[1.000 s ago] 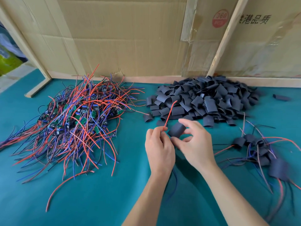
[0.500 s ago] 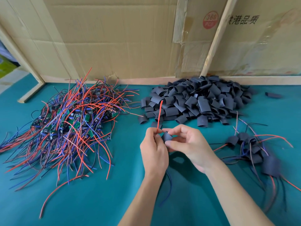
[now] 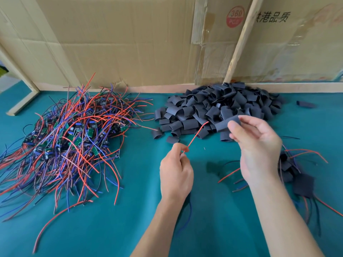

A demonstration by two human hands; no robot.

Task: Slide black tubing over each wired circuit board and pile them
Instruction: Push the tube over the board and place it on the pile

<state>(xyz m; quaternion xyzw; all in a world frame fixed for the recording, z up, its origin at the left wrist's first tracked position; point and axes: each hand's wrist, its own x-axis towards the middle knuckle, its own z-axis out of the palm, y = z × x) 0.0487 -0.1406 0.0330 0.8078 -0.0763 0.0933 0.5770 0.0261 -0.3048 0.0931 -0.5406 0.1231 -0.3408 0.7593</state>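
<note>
The left hand (image 3: 176, 175) is pinching a red wire (image 3: 196, 135) of one circuit board, the board itself hidden in the curled fingers; the right hand (image 3: 258, 145) is gripping a black tube piece (image 3: 225, 123) just before the tubing heap (image 3: 219, 108); threading seems in hand; next, the wire tip must be meeting the tube's opening.

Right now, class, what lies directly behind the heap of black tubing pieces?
Behind the heap of black tubing pieces stands a cardboard wall, with a slanted wooden slat leaning above it. The heap hides the wall's foot there.
</note>
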